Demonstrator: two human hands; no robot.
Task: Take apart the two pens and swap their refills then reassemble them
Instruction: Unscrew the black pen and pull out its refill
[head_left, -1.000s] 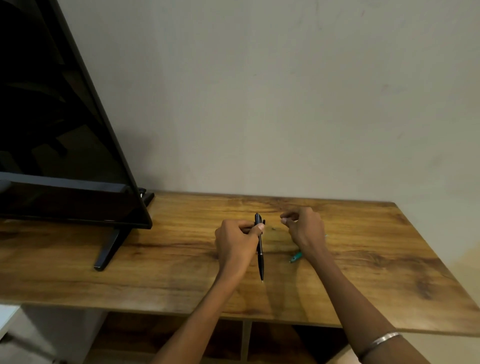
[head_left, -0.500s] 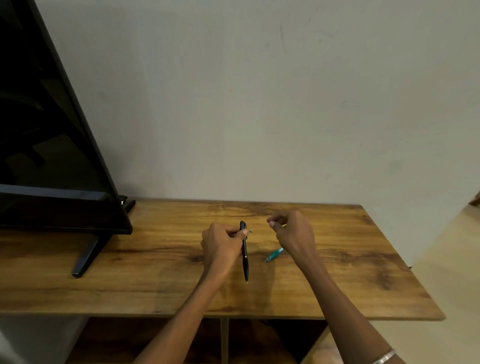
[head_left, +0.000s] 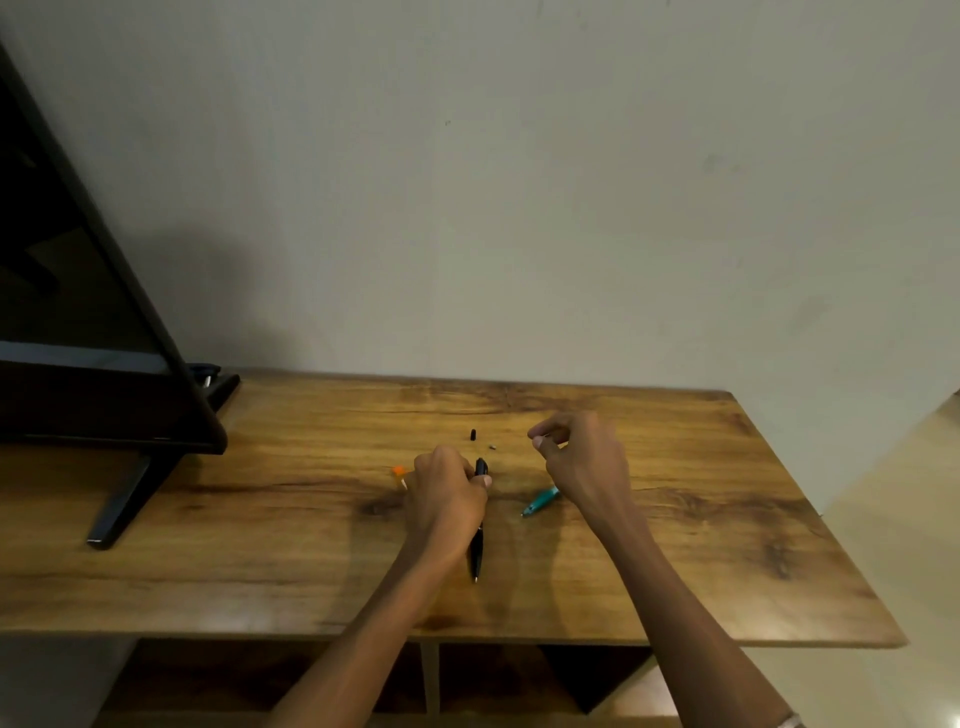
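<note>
My left hand (head_left: 447, 499) grips a black pen (head_left: 477, 545) that points toward me, its tip near the table's front. My right hand (head_left: 582, 462) hovers a little to the right with thumb and forefinger pinched; whether anything is between them I cannot tell. A teal pen part (head_left: 540, 500) lies on the wooden table (head_left: 727, 519), partly under my right wrist. A small black cap piece (head_left: 473, 434) and a tiny grey bit (head_left: 492, 445) lie just beyond my hands. An orange-ended piece (head_left: 399, 472) peeks out left of my left hand.
A black TV (head_left: 78, 312) on a stand (head_left: 124, 499) fills the table's left end. A plain wall rises behind the table. Open shelves (head_left: 519, 680) sit below the tabletop.
The small black cap piece and grey bit now lie on the table beyond my hands. The black pen looks shorter at its far end. An orange-ended piece shows at the left.
</note>
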